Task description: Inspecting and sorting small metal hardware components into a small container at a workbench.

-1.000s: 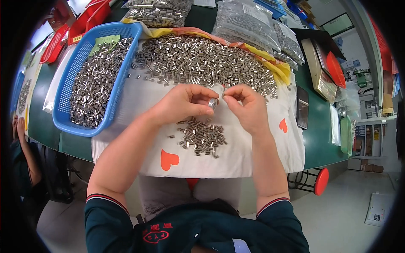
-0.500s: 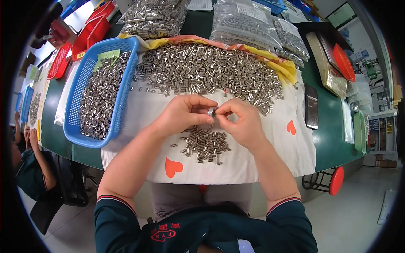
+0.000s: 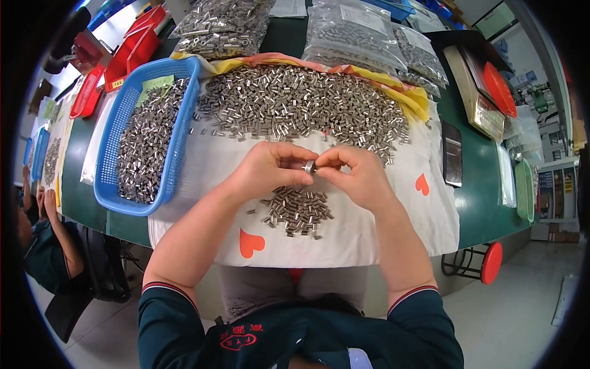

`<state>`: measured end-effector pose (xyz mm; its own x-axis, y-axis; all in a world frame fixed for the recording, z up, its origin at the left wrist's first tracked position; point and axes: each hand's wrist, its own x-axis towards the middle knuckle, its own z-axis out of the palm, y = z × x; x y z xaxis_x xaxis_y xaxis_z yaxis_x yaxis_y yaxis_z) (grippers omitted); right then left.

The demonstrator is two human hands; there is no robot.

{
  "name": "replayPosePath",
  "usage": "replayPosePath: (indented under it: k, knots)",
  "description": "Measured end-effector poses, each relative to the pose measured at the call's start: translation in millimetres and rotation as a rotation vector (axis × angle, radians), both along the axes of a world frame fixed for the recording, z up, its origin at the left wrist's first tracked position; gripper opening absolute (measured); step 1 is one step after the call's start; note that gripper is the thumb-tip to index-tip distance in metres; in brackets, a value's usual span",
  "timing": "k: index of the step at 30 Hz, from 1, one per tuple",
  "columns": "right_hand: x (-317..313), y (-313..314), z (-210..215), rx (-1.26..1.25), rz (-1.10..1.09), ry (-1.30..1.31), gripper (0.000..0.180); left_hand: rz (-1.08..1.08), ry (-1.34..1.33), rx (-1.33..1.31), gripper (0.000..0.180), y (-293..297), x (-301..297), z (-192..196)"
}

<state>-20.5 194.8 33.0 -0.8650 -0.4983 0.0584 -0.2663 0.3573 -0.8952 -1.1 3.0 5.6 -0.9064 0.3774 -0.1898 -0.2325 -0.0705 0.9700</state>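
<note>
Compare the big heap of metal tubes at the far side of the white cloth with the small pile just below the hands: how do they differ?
The big heap spreads wide across the far part of the white cloth; the small pile is a compact cluster with a few strays. The big heap lies beyond both hands, the small pile directly under them, nearer the person. The big heap reaches onto yellow fabric; the small pile sits on white only. Both hold the same short silvery tubes, lying loose.
</note>
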Motion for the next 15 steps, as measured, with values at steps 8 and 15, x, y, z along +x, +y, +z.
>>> replayPosePath:
  k: [8, 15]
  knots:
    - [-23.0, 24.1, -2.1, 0.1, -0.192, -0.086, 0.01, -0.131, 0.148, -0.187, 0.035, -1.9, 2.3, 4.1]
    - [-14.4, 13.0, -18.8, 0.482, -0.19, 0.332, 0.007, -0.295, 0.168, -0.214, 0.032, -1.5, 7.8, 9.3]
